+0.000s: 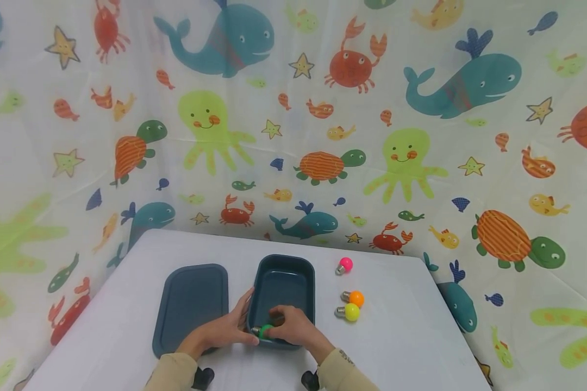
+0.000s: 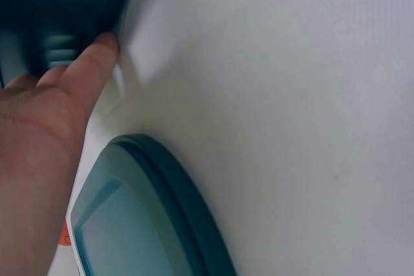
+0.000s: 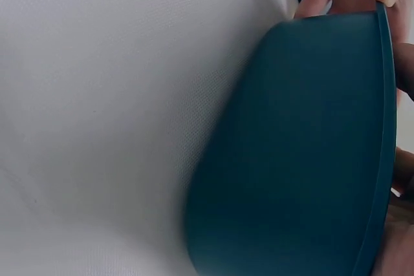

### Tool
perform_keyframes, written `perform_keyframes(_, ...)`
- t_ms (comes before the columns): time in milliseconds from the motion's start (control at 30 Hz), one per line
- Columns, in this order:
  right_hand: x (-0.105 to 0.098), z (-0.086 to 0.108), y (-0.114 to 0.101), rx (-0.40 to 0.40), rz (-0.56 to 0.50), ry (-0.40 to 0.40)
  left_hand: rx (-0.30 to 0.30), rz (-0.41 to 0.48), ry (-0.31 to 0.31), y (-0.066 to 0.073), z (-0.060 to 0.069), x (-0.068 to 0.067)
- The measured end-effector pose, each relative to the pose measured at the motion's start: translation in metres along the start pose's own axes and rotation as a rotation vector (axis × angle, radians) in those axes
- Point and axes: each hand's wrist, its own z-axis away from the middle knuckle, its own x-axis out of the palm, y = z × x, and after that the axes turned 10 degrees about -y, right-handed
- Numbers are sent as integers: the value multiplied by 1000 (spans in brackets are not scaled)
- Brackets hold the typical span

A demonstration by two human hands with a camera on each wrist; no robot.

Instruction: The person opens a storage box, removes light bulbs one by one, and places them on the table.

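A dark teal box (image 1: pixel 286 262) stands on the table, its inside facing up. My left hand (image 1: pixel 227 326) holds its near left corner; the thumb is at the near rim and the fingers lie along the left outer wall. Over the box's near end, my right hand (image 1: pixel 293 326) grips a green bulb (image 1: pixel 266 330) with a metal screw base, which points left. The bulb is low in the box, partly covered by the fingers. In the right wrist view, the box's outer wall (image 3: pixel 297 140) hides most of the right hand.
A matching teal lid (image 1: pixel 193 304) lies flat left of the box. To the right lie a pink bulb (image 1: pixel 345 264), an orange bulb (image 1: pixel 356 298) and a yellow bulb (image 1: pixel 352 312). A sea-animal curtain (image 1: pixel 283 179) hangs behind the white table (image 1: pixel 401 336).
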Motion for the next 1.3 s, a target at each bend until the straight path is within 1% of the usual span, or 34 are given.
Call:
perform_keyframes(400, 2, -3, -3, 5, 110, -18, 2, -12, -1, -1, 1, 0)
perform_keyframes(667, 5, -6, -5, 17, 144, -16, -2, -19, 6, 0, 1, 1)
perform_keyframes(933, 6, -6, -8, 34, 117, -21, -10, -17, 3, 2, 2, 0)
perform_keyframes(1100, 6, -7, -11, 33, 110, -10, -7, -10, -3, 3, 2, -3)
perform_keyframes(1300, 1, -6, -10, 24, 103, 2, -7, 3, -12, 2, 1, -5)
